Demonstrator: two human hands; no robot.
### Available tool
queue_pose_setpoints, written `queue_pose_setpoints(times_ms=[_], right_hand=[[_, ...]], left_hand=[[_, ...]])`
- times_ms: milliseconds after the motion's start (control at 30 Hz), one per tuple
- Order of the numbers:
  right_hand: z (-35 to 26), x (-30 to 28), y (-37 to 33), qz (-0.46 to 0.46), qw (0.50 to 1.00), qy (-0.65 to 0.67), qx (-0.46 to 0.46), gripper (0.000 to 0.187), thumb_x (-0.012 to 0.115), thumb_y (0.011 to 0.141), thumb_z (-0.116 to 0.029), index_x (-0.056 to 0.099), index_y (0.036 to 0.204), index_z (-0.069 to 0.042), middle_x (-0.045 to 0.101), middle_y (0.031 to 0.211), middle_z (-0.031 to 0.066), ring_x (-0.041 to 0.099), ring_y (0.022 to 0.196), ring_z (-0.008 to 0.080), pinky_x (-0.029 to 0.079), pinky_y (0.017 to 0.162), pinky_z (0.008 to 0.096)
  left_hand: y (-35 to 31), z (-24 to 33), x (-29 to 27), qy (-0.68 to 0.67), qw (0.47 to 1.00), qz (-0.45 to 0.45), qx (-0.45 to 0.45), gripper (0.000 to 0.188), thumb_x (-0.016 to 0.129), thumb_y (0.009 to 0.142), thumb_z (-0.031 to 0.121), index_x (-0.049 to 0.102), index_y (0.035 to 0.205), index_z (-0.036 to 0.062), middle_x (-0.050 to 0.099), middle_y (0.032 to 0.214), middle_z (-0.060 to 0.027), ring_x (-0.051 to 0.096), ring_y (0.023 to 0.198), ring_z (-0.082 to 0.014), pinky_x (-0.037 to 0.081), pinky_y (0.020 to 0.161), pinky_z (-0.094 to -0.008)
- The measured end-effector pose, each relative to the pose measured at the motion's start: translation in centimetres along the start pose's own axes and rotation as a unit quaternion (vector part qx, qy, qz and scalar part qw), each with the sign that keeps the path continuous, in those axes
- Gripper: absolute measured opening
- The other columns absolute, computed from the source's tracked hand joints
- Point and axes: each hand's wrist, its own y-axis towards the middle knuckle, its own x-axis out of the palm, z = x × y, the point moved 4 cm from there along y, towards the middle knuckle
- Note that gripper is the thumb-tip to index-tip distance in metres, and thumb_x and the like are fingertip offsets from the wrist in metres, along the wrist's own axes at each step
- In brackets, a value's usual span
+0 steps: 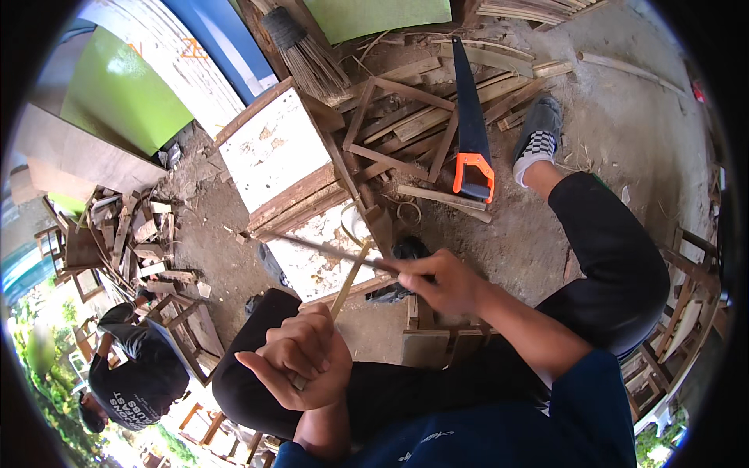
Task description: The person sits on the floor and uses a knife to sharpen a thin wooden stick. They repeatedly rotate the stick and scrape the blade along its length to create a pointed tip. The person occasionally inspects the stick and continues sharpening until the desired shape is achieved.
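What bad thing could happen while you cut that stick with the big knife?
1. The left hand grips the thin bamboo strip just below where the long knife in the right hand meets it; a slip might cut fingers.
2. The blade works above the person's knee, so it might glance down onto the leg.
3. Chips could fly up toward the eyes.
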Motion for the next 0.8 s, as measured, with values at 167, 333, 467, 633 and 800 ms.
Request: queue_pose_setpoints(times_ms=[167,333,467,633,800], right_hand=[[2.2,-0.8,1.4,0.010,0.999,0.038,-0.006,0.039,0.055,0.104,-0.021,0.065,0.140,-0.009,0.058,0.064,0.0107,0.052,0.062,0.0088,0.048,0.066,0.0314],[2.8,-1.5,2.1,-0.001,0.998,-0.046,-0.042,0.041,0.054,0.105,-0.022,0.063,0.143,-0.012,0.057,0.062,0.0133,0.051,0.060,0.0115,0.048,0.068,0.0321],[2.4,-2.2,1.4,-0.004,0.989,-0.146,-0.034,0.042,0.054,0.106,-0.027,0.064,0.141,-0.007,0.053,0.060,0.0185,0.058,0.058,0.0132,0.048,0.066,0.0350],[-0.1,-2.0,1.5,0.094,0.962,-0.204,-0.156,0.043,0.056,0.106,-0.031,0.064,0.137,-0.002,0.059,0.062,0.0161,0.058,0.052,0.0163,0.049,0.061,0.0370],[-4.6,-2.6,0.1,0.145,0.984,0.083,-0.056,0.045,0.057,0.108,-0.041,0.065,0.119,0.003,0.056,0.063,0.0013,0.048,0.043,0.0100,0.042,0.045,0.0280]], left_hand=[[0.5,-0.4,-0.9,-0.077,0.997,0.017,-0.001,0.071,0.023,0.114,0.047,0.030,0.049,0.0191,0.030,0.046,0.0024,0.022,0.043,-0.0118,0.024,0.057,-0.0308],[0.8,-0.7,-1.3,-0.092,0.994,0.052,0.006,0.074,0.021,0.114,0.050,0.030,0.048,0.0172,0.025,0.043,0.0038,0.021,0.039,-0.0123,0.024,0.052,-0.0300],[1.4,1.1,-2.3,-0.136,0.986,0.098,0.018,0.071,0.024,0.114,0.046,0.028,0.049,0.0185,0.024,0.044,0.0042,0.019,0.040,-0.0118,0.024,0.050,-0.0294],[2.9,4.5,-4.1,-0.222,0.967,0.111,0.059,0.066,0.031,0.114,0.041,0.030,0.052,0.0183,0.026,0.044,0.0024,0.019,0.038,-0.0116,0.021,0.048,-0.0289],[3.2,4.1,-3.0,-0.426,0.903,0.037,0.034,0.057,0.038,0.110,0.026,0.029,0.054,0.0183,0.025,0.048,0.0024,0.018,0.040,-0.0103,0.021,0.045,-0.0267]])
